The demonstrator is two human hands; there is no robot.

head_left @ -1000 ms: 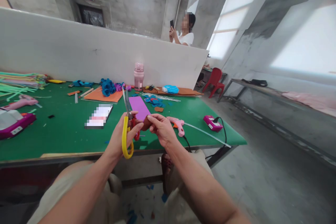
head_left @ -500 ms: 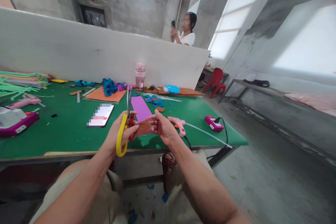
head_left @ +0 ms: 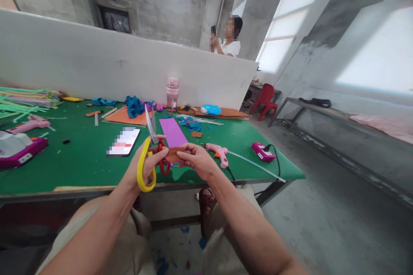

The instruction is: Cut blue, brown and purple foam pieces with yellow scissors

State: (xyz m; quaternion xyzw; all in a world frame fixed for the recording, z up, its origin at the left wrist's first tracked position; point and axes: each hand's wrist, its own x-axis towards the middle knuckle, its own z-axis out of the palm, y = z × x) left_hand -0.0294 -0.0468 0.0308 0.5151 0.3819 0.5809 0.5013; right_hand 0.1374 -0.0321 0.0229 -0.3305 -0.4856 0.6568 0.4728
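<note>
My left hand (head_left: 146, 167) is closed round the handles of a pair of scissors (head_left: 149, 146) with yellow and red loops, blades pointing up and away. My right hand (head_left: 198, 160) pinches a small brown foam piece (head_left: 173, 154), which my left fingers also touch. Both hands hover above the front edge of the green table (head_left: 80, 159). A purple foam sheet (head_left: 173, 132) lies just beyond them.
A pink glue gun (head_left: 217, 153) with a clear stick lies right of my hands, a phone (head_left: 124, 141) to the left. Blue foam flowers (head_left: 134, 106), an orange sheet, a pink bottle (head_left: 172, 91) and green strips lie farther back. A person stands behind the white partition (head_left: 97, 64).
The scissors have tilted to the left and dropped a little. The brown piece has turned flatter between both hands, and my right hand has lowered slightly.
</note>
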